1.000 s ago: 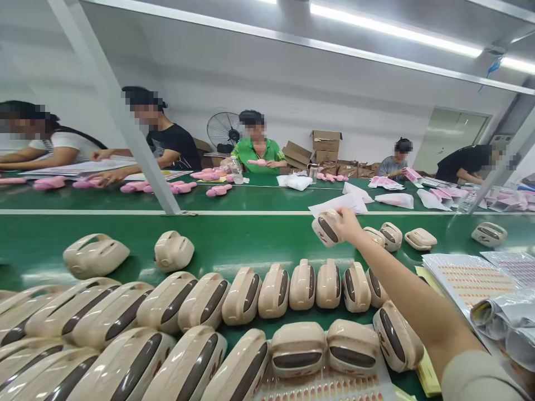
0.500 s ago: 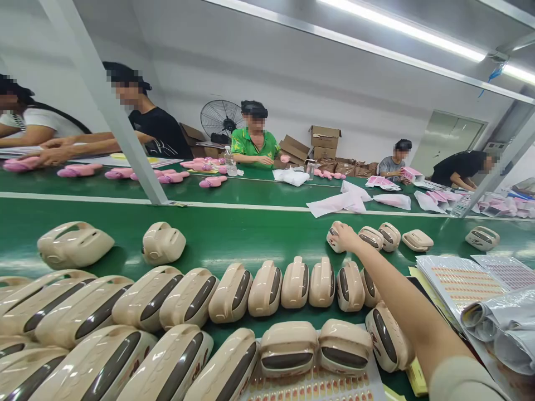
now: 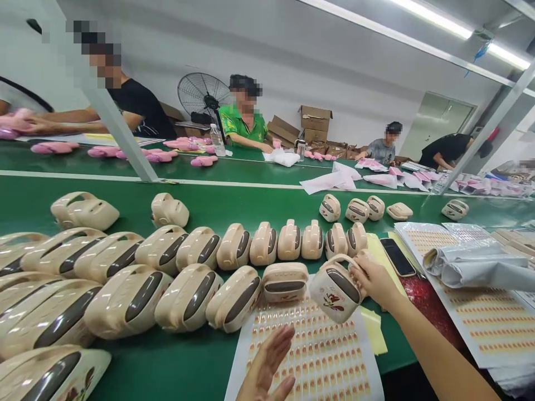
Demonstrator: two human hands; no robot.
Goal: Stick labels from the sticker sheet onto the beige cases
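Observation:
My right hand (image 3: 370,275) is closed on the side of a cream plastic housing (image 3: 336,295) with a loop handle, a dark oval panel and a red-brown printed picture. The housing is tilted over the upper right corner of a sticker sheet (image 3: 309,345). At the bottom, my left hand (image 3: 270,362) is held above that sheet, fingers stretched out and thumb apart, holding nothing. Just left of the held piece, another cream housing (image 3: 285,281) stands at the sheet's top edge.
Rows of similar housings (image 3: 121,301) fill the left side of the green table. Several more (image 3: 330,208) stand farther back. At right lie a phone (image 3: 397,257), rolled plastic film (image 3: 468,262) and other sticker sheets (image 3: 489,323). Co-workers sit behind a slanted metal post (image 3: 112,128).
My right hand has let go of a housing in the back row, come nearer and gripped another one. My left hand has come into view. The camera view has shifted downward.

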